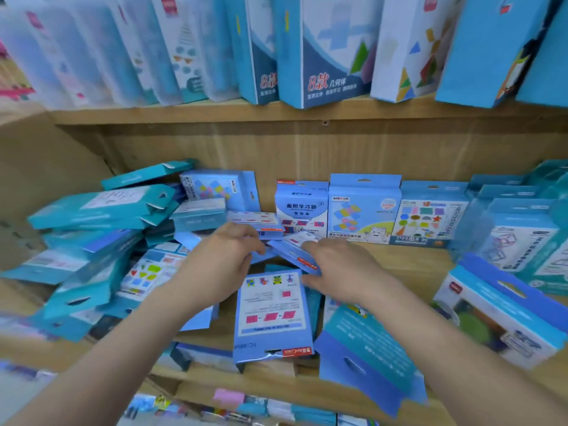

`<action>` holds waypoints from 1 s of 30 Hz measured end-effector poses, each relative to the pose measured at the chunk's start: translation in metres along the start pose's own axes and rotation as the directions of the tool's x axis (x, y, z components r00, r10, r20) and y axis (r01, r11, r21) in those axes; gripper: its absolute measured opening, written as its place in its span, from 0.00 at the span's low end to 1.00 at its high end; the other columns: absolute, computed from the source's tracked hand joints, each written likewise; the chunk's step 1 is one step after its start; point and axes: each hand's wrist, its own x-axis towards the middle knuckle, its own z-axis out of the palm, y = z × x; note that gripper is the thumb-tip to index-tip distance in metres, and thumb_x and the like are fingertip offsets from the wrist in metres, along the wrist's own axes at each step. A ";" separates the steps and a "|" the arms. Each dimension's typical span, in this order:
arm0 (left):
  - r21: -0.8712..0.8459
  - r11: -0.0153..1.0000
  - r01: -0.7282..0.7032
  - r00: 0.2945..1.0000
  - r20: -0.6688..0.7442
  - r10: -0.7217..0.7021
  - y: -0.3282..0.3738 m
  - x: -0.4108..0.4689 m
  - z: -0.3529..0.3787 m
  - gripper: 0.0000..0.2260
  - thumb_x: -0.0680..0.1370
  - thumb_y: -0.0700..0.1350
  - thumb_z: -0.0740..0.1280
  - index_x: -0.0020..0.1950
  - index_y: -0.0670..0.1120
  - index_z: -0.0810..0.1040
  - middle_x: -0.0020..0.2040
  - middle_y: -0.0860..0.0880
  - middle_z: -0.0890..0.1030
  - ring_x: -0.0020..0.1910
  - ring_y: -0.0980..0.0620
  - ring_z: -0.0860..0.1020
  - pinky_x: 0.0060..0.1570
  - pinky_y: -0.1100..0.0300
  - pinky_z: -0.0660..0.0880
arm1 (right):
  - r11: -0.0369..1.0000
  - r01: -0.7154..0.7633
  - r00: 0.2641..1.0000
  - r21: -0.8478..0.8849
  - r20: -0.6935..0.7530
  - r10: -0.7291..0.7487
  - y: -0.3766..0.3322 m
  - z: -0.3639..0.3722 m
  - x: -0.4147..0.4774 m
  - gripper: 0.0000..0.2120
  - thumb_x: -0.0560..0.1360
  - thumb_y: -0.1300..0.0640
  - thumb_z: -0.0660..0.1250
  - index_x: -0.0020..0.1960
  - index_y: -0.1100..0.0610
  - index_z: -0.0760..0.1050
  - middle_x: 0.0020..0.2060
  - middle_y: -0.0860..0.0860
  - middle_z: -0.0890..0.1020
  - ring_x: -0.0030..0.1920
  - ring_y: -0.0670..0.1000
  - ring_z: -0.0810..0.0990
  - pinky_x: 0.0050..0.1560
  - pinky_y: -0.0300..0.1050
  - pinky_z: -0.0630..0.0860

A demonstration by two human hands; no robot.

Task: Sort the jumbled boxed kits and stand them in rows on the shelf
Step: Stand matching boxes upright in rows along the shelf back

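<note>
Blue boxed kits lie jumbled on the wooden shelf. A heap of teal boxes fills the left side. Three kits stand upright at the back: a blue-and-white one, a colour-squares one and a shapes one. My left hand curls its fingers over a flat blue kit at the centre. My right hand grips a tilted thin blue box. A kit lies face up just below both hands.
The upper shelf carries a row of tall standing boxes. More kits lean at the right, and one large box lies tilted near the front edge. A blue box overhangs the front edge. A lower shelf shows below.
</note>
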 end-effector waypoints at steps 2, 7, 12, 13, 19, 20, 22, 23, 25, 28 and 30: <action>0.010 1.000 0.028 1.000 0.005 -0.028 -0.011 -0.006 0.006 0.14 0.76 0.36 0.63 0.58 0.48 0.80 0.64 0.46 0.75 0.64 0.43 0.71 0.58 0.49 0.73 | 0.997 -0.021 1.000 -0.079 -0.004 0.021 -0.007 0.010 0.011 0.20 0.78 0.44 0.59 0.66 0.51 0.65 0.57 0.54 0.75 0.59 0.58 0.72 0.45 0.49 0.70; -0.053 0.998 0.029 1.000 0.002 -0.029 -0.028 -0.009 0.014 0.12 0.79 0.42 0.61 0.61 0.48 0.78 0.63 0.50 0.76 0.63 0.47 0.72 0.57 0.50 0.73 | 0.994 -0.070 0.985 -0.089 -0.166 0.054 -0.004 0.022 0.022 0.13 0.78 0.60 0.59 0.60 0.49 0.70 0.47 0.53 0.80 0.49 0.58 0.77 0.35 0.46 0.71; -0.078 0.997 0.024 0.999 -0.019 -0.026 -0.033 -0.006 0.014 0.17 0.78 0.54 0.56 0.58 0.50 0.79 0.57 0.54 0.79 0.58 0.50 0.74 0.53 0.52 0.75 | 0.919 -0.096 0.894 0.383 -0.373 0.249 0.028 -0.008 0.014 0.08 0.80 0.57 0.59 0.48 0.56 0.77 0.34 0.53 0.78 0.41 0.52 0.77 0.37 0.46 0.68; -0.085 0.996 0.028 0.999 -0.022 -0.030 -0.034 -0.005 0.015 0.16 0.78 0.54 0.58 0.58 0.50 0.79 0.57 0.55 0.79 0.58 0.50 0.75 0.53 0.52 0.75 | 0.858 -0.093 0.875 0.504 -0.371 0.312 0.034 -0.016 0.012 0.09 0.80 0.58 0.60 0.46 0.57 0.77 0.32 0.52 0.77 0.38 0.51 0.78 0.34 0.44 0.69; -0.046 0.999 0.013 1.000 0.025 -0.012 -0.030 0.001 0.016 0.10 0.77 0.53 0.64 0.57 0.54 0.78 0.55 0.56 0.79 0.56 0.51 0.76 0.49 0.56 0.74 | 0.467 -0.102 0.845 0.878 -0.172 0.507 0.056 -0.043 0.008 0.10 0.80 0.57 0.60 0.44 0.51 0.78 0.38 0.53 0.81 0.34 0.49 0.81 0.27 0.42 0.77; -0.031 1.000 -0.001 1.000 0.021 0.002 -0.026 0.002 0.013 0.09 0.77 0.52 0.64 0.55 0.55 0.78 0.53 0.56 0.80 0.54 0.51 0.77 0.48 0.56 0.75 | 0.457 -0.102 0.841 0.884 -0.168 0.513 0.059 -0.044 0.009 0.10 0.80 0.57 0.60 0.44 0.51 0.78 0.39 0.54 0.81 0.35 0.51 0.81 0.27 0.42 0.76; -0.005 1.000 -0.030 1.000 0.010 0.030 -0.020 0.005 0.008 0.05 0.77 0.50 0.64 0.50 0.54 0.79 0.48 0.56 0.81 0.48 0.50 0.79 0.42 0.54 0.76 | 0.465 -0.101 0.834 0.879 -0.180 0.521 0.062 -0.045 0.009 0.09 0.80 0.56 0.60 0.45 0.51 0.78 0.40 0.55 0.82 0.36 0.53 0.82 0.27 0.42 0.76; 0.003 0.999 -0.047 0.999 0.004 0.047 -0.017 0.008 0.006 0.05 0.76 0.49 0.63 0.48 0.53 0.79 0.45 0.55 0.81 0.45 0.49 0.79 0.40 0.53 0.77 | 0.476 -0.102 0.829 0.874 -0.190 0.526 0.064 -0.044 0.010 0.09 0.80 0.56 0.60 0.45 0.52 0.78 0.40 0.56 0.82 0.36 0.53 0.82 0.27 0.42 0.77; 0.011 0.996 -0.089 0.996 -0.018 0.089 -0.011 0.015 0.005 0.07 0.75 0.47 0.61 0.46 0.51 0.79 0.43 0.52 0.81 0.43 0.46 0.79 0.38 0.52 0.77 | 0.495 -0.109 0.811 0.862 -0.211 0.546 0.067 -0.043 0.011 0.08 0.80 0.56 0.60 0.48 0.53 0.78 0.40 0.56 0.81 0.35 0.54 0.81 0.27 0.43 0.78; 0.177 0.975 -0.133 0.991 0.033 0.129 0.007 0.038 0.008 0.08 0.74 0.40 0.64 0.50 0.49 0.79 0.47 0.50 0.80 0.49 0.46 0.77 0.42 0.54 0.76 | 0.497 -0.114 0.786 0.860 -0.227 0.574 0.071 -0.041 0.016 0.09 0.80 0.56 0.61 0.54 0.56 0.78 0.44 0.57 0.81 0.35 0.53 0.80 0.25 0.39 0.75; 0.363 0.919 -0.155 0.985 0.125 0.117 0.023 0.059 0.016 0.09 0.74 0.38 0.64 0.52 0.48 0.77 0.49 0.49 0.78 0.52 0.47 0.75 0.41 0.57 0.71 | 0.518 -0.121 0.782 0.847 -0.241 0.575 0.070 -0.041 0.021 0.10 0.79 0.56 0.61 0.56 0.57 0.78 0.46 0.57 0.81 0.37 0.52 0.81 0.25 0.38 0.75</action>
